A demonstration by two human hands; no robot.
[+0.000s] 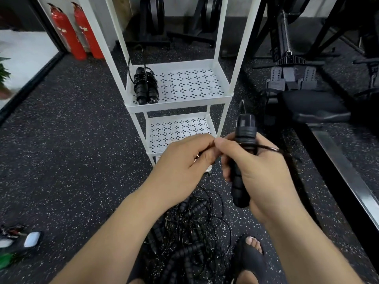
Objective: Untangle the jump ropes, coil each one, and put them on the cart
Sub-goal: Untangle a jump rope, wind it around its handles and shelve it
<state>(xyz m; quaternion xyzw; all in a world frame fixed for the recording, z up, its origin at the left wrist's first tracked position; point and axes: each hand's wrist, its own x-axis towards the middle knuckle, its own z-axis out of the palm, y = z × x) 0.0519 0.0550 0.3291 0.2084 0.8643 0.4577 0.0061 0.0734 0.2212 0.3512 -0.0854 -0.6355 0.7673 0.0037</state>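
- Two hands met in front of the cart. The right hand (264, 171) gripped a ribbed black foam handle (242, 160) upright, with thin glossy cord (268, 149) wound round its top. The left hand (184, 167) pinched that cord just beside it.
- One coiled jump rope (145, 85) lay at the front left corner of the upper shelf of the white cart (180, 104), a perforated metal tray.
- A tangled pile (188, 232) of wiry ropes and foam handles lay on the speckled rubber floor (71, 140) under the forearms, just beside a black sandal (248, 257).
- Two red fire extinguishers (75, 31) stood far left, and a black rowing machine (291, 78) sat right of the cart.
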